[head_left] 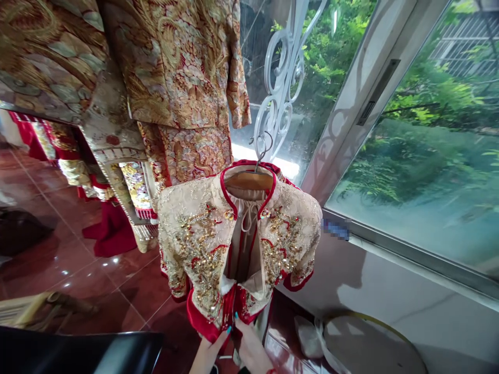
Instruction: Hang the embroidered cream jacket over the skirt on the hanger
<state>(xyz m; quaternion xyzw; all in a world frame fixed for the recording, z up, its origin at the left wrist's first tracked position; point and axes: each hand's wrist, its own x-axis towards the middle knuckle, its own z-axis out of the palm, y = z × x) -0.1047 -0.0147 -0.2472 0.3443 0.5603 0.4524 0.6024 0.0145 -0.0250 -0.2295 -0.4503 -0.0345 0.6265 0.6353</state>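
With both hands (234, 345) pinched on the embroidered jacket's (237, 244) red hem below the wooden hanger (249, 180), pull evenly, avoiding beadwork.

Bright daylight pours through the window (413, 171), glaring on glossy floor tiles (78, 259); wide-angle edges bend.

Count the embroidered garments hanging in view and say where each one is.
3, possibly more hidden: small jacket on wooden hanger above both hands; gold-red outfit behind it; a third garment at upper left.
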